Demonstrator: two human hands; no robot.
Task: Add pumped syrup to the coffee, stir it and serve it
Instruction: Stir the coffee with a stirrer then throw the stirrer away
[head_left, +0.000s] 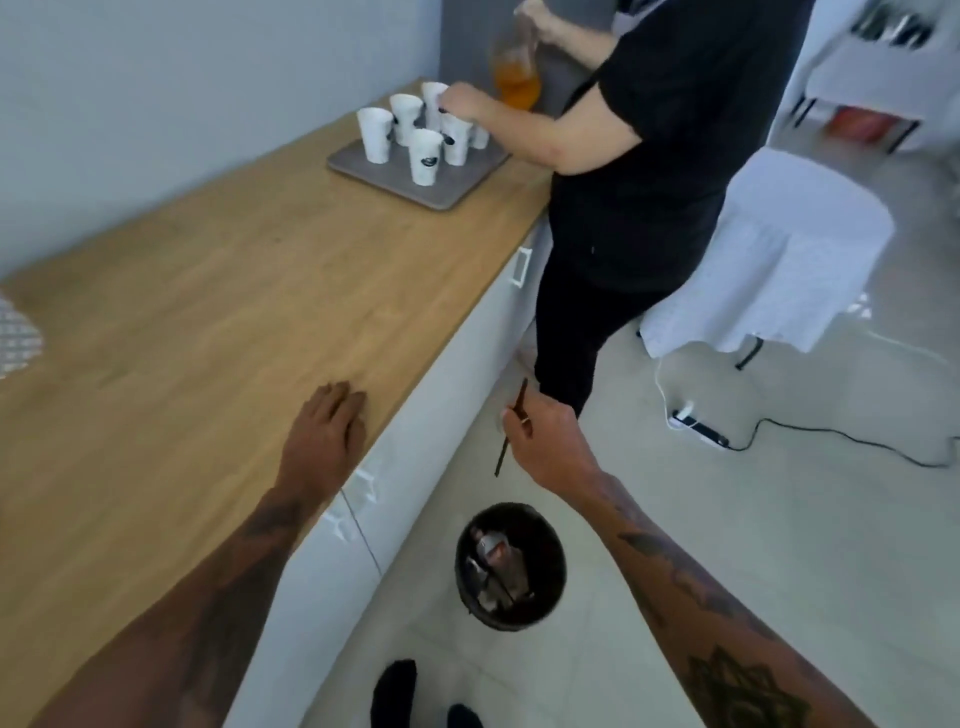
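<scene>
My left hand (324, 434) lies flat, palm down, on the wooden counter (197, 322) near its front edge, holding nothing. My right hand (545, 444) is out over the floor, pinching a thin dark stir stick (511, 426) that points down, above a round black bin (511, 566). Several white paper cups (426, 156) stand on a grey tray (441, 195) at the counter's far end. A person in black (649, 171) stands there, one hand on a cup, the other on a bottle of orange syrup (517, 78).
The bin on the pale tiled floor holds rubbish. White drawer fronts (415, 467) run under the counter. A chair with a white cover (779, 249) stands behind the person. A power strip with cables (698, 423) lies on the floor at right.
</scene>
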